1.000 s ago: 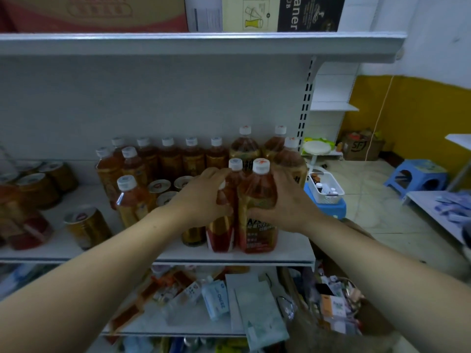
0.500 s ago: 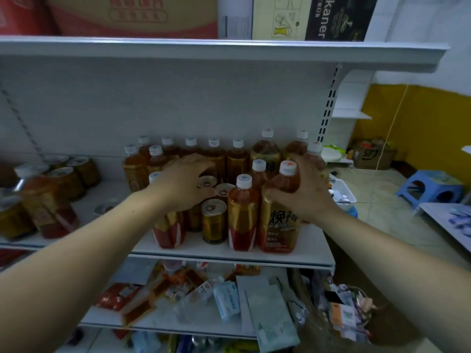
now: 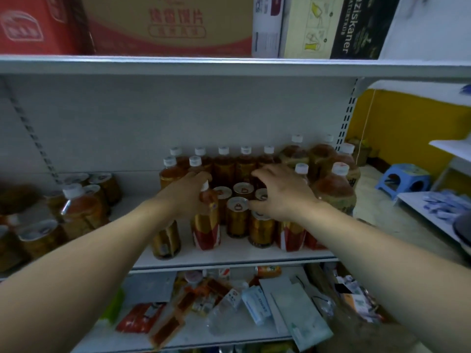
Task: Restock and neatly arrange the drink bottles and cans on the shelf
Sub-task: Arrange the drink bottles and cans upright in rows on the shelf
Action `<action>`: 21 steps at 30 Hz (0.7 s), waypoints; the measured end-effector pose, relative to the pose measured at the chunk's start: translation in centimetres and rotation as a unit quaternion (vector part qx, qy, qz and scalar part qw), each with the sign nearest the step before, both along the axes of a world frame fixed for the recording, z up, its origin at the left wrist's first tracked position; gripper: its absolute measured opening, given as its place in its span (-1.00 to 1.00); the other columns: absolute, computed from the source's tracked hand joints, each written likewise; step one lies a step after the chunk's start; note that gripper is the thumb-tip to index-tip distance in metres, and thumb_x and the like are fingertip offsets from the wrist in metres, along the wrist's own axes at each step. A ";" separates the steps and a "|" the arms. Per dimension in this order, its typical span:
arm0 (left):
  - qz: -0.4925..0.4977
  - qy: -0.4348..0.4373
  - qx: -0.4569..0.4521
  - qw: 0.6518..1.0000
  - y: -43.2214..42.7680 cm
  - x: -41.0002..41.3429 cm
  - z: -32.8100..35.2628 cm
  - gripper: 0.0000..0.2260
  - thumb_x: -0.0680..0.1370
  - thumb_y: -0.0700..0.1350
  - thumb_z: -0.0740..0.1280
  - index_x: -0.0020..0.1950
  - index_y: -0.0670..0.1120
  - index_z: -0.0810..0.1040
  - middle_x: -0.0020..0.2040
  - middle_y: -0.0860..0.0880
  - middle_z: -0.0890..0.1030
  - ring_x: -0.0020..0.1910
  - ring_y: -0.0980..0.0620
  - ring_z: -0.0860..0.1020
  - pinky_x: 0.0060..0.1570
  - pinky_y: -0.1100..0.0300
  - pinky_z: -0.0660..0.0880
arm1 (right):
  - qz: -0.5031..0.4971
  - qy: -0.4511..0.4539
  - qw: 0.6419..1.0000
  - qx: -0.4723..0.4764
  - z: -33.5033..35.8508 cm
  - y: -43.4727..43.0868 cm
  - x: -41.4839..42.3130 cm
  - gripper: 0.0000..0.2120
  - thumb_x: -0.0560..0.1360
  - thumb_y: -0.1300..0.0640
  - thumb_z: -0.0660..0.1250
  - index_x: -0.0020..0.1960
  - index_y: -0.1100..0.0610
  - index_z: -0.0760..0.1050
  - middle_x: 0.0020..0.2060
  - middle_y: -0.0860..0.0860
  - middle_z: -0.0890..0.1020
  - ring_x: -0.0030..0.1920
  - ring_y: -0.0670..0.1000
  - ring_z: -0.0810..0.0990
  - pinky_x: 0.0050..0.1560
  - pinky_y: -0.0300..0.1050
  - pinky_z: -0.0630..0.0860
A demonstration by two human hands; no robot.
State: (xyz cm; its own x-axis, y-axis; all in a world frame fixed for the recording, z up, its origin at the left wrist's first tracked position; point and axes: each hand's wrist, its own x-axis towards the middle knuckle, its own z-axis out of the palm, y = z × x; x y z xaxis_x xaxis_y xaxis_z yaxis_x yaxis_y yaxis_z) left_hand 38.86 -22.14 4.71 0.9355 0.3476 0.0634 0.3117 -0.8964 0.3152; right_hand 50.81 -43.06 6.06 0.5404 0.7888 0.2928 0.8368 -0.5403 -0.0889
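The white middle shelf [image 3: 229, 261] holds amber tea bottles with white caps in back rows [image 3: 224, 166], larger bottles [image 3: 334, 189] at the right, and gold cans [image 3: 238, 217] in the middle. My left hand [image 3: 186, 194] grips the neck of a red-and-gold labelled tea bottle [image 3: 206, 225] standing near the front. My right hand [image 3: 277, 192] reaches over the cans, with fingers and thumb curled round the top of a gold can [image 3: 261, 196]. Another gold can [image 3: 262, 231] stands in front, below that hand.
More cans [image 3: 102, 182] and a bottle [image 3: 79, 207] stand at the shelf's left. Cardboard boxes [image 3: 168, 21] sit on the upper shelf. The lower shelf [image 3: 229, 337] is littered with packets and a clear bottle. A blue stool [image 3: 405, 179] stands on the floor at right.
My right hand let go of the large front bottle and moved left over the cans. My left hand shifted to the neck of the red-and-gold bottle.
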 end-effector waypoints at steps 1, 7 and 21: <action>-0.006 -0.006 0.008 1.000 0.9 -0.2 -0.2 -0.38 0.39 0.03 0.44 0.38 0.06 0.26 0.29 -0.02 0.41 0.10 -0.02 0.47 -0.11 0.16 0.43 | -0.010 0.010 1.000 -0.005 -0.5 0.2 -0.4 -0.26 0.39 -0.35 0.28 0.44 -0.02 0.26 0.35 0.00 0.37 0.36 0.08 0.28 0.28 -0.02 0.27; -0.037 -0.039 -0.039 0.998 4.7 -0.2 -0.1 -0.32 0.38 0.00 0.47 0.44 0.02 0.27 0.35 -0.09 0.39 0.32 -0.14 0.38 0.25 -0.12 0.37 | -0.066 0.096 0.992 -0.040 -2.8 2.5 -1.7 -0.21 0.42 -0.25 0.33 0.50 0.04 0.13 0.40 0.05 0.29 0.38 0.13 0.25 0.26 0.02 0.34; -0.122 -0.111 0.136 0.977 -2.0 2.8 -2.2 -0.43 0.51 -0.14 0.30 0.49 -0.06 0.21 0.48 -0.11 0.19 0.44 -0.14 0.18 0.39 0.01 0.21 | -0.118 0.039 0.976 -0.180 -7.4 3.2 -2.8 -0.45 0.48 -0.08 0.31 0.34 0.18 0.27 0.27 0.18 0.38 0.25 0.21 0.33 0.18 0.04 0.32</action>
